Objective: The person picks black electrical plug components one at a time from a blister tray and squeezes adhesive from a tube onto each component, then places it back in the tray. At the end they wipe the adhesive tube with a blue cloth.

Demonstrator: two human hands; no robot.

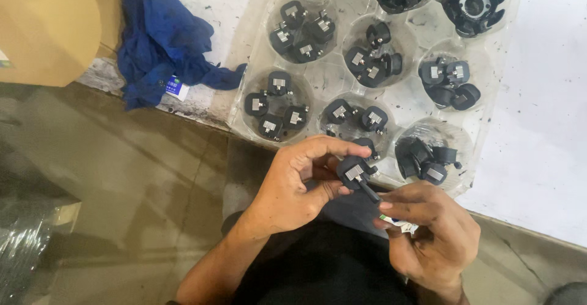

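My left hand (292, 186) pinches a small black plastic part (354, 172) with a silver metal plate on it, held just off the table's front edge. My right hand (431, 231) is close beside it, fingers curled around a thin dark rod (369, 192) that touches the part; something small and white shows under its fingers. A clear plastic tray (330, 76) with round pockets lies on the white table (544, 115) right above my hands. Each pocket holds several of the same black parts (276, 104).
A crumpled blue cloth (162, 39) lies on the table left of the tray. A brown cardboard piece (46, 27) sits at the far left. Larger black round parts (474, 2) fill the tray's top pockets. Below the table edge is grey floor (134, 176).
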